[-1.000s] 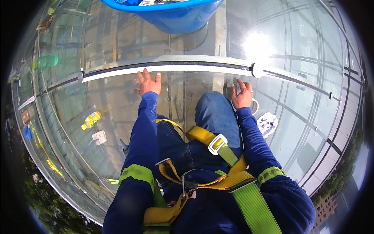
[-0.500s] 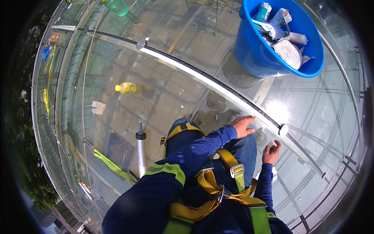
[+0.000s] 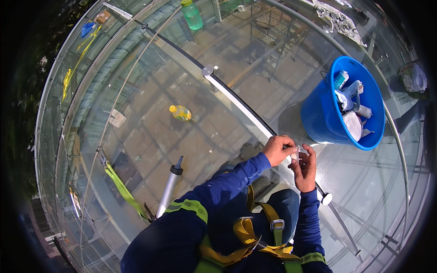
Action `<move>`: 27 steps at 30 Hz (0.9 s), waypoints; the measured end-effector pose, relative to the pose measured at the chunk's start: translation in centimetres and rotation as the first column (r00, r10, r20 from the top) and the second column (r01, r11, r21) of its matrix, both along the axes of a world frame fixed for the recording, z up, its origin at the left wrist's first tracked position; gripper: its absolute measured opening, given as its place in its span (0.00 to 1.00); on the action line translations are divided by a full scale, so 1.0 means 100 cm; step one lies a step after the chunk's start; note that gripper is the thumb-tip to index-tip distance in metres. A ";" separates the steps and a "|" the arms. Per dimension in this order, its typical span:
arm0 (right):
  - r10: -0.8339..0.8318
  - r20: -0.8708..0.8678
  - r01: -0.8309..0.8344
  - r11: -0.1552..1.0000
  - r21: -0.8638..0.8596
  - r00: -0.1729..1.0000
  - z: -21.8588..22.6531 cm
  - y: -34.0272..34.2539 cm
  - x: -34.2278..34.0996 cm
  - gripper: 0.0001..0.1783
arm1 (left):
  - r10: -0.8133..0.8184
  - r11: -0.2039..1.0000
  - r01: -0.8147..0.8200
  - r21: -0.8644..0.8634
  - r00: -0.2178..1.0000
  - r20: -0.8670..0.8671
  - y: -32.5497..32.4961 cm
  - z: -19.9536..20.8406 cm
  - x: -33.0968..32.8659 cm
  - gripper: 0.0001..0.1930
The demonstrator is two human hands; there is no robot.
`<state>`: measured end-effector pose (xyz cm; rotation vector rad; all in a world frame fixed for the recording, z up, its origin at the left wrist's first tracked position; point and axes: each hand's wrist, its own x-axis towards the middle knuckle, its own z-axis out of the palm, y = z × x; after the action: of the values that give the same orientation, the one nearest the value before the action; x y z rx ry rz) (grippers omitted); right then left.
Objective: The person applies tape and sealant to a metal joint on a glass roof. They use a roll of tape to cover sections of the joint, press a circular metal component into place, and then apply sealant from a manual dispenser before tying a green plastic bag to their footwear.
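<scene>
My left hand (image 3: 278, 150) and my right hand (image 3: 306, 171) come together in front of me, over the seam between glass panes. Both are closed, with fingertips pinching a small whitish translucent piece (image 3: 295, 155) whose kind I cannot make out. Beneath them a white strip (image 3: 248, 111) runs diagonally beside the black joint, and the hands cover part of it. Left of my left sleeve lies a silver sealant gun (image 3: 170, 189) with a black cap and dark nozzle.
A blue bucket (image 3: 316, 113) holding used cartridges and paper stands at right. A yellow bottle (image 3: 180, 113) lies on the glass; a green bottle (image 3: 192, 16) is farther off. Round metal fittings (image 3: 208, 71) sit along the seam. A lime strap (image 3: 122, 189) and a rope stretch along the left.
Apart and fingers loose before, my hands have moved together and now pinch the small whitish piece. The view has shifted, so the bucket appears lower and farther right.
</scene>
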<state>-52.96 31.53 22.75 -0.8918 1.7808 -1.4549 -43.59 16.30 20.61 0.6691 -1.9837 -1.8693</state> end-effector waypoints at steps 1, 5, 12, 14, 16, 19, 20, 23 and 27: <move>0.056 -0.006 -0.056 0.998 0.006 0.998 0.005 -0.009 0.001 0.31 | 0.082 0.996 -0.085 0.033 0.995 0.064 -0.006 0.001 0.003 0.09; 0.236 -0.021 -0.233 0.968 0.097 0.971 -0.001 -0.036 -0.001 0.36 | 0.443 0.896 -0.442 0.046 0.896 -0.028 -0.084 -0.045 0.013 0.06; 0.480 -0.441 -0.128 0.773 0.621 0.759 -0.072 0.094 -0.122 0.26 | 0.894 0.403 -0.876 -0.265 0.438 -0.091 -0.373 -0.112 0.097 0.09; 0.465 -0.421 -0.029 0.697 0.716 0.779 -0.107 0.130 -0.158 0.19 | 0.846 0.492 -0.852 -0.177 0.516 -0.131 -0.442 -0.122 0.146 0.08; 0.137 -0.256 0.116 0.628 0.769 0.957 -0.110 0.134 -0.158 0.14 | 0.785 0.614 -0.788 -0.041 0.615 -0.075 -0.446 -0.144 0.116 0.09; 0.083 -0.258 0.163 0.581 0.797 0.963 -0.127 0.119 -0.156 0.14 | 0.652 0.758 -0.652 0.015 0.758 -0.025 -0.465 -0.163 0.110 0.17; 0.060 -0.285 0.203 0.565 0.799 0.957 -0.135 0.116 -0.154 0.14 | 0.593 0.805 -0.593 -0.008 0.805 -0.024 -0.467 -0.167 0.101 0.17; 0.071 -0.319 0.221 0.580 0.784 0.945 -0.166 0.119 -0.160 0.13 | 0.525 0.850 -0.526 -0.029 0.850 -0.046 -0.475 -0.182 0.097 0.19; 0.272 -0.368 0.190 0.512 0.838 0.889 -0.185 0.121 -0.172 0.14 | 0.418 0.884 -0.372 -0.284 0.900 0.124 -0.478 -0.193 0.091 0.13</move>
<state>-70.16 43.64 4.28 -0.7158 2.4270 -0.1115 -34.52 -31.52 1.32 1.1043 -1.9601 -1.3269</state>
